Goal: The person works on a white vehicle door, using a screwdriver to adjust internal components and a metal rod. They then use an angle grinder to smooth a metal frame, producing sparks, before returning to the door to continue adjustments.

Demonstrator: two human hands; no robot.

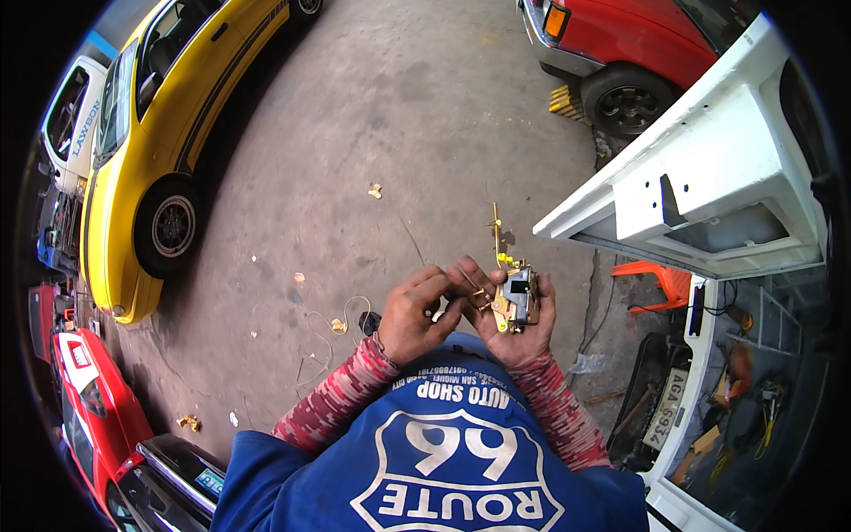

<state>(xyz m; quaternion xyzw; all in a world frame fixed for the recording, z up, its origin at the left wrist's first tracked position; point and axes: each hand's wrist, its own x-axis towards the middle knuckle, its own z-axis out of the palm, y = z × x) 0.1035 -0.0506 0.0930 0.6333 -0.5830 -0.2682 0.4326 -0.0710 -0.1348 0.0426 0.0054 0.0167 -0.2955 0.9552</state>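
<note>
My right hand (529, 345) cradles a door latch (517, 299) in front of my chest. The latch has a grey metal case with a dark slot, and yellowish plated levers on its left side. A thin brass-coloured rod (496, 222) sticks out from it, pointing away from me. Close against the latch's left side, my left hand (417, 316) is closed, thumb and fingers pinched together. A bit of something shiny shows between those fingers, too small to name. Red-and-white patterned sleeves cover both forearms.
A white vehicle door or hatch panel (700, 191) stands at the right, above an orange plastic stool (656, 282). A yellow car (133, 208) is parked at left, a red vehicle (620, 44) at far right. A thin cord (330, 355) and scraps lie on the concrete floor (390, 133).
</note>
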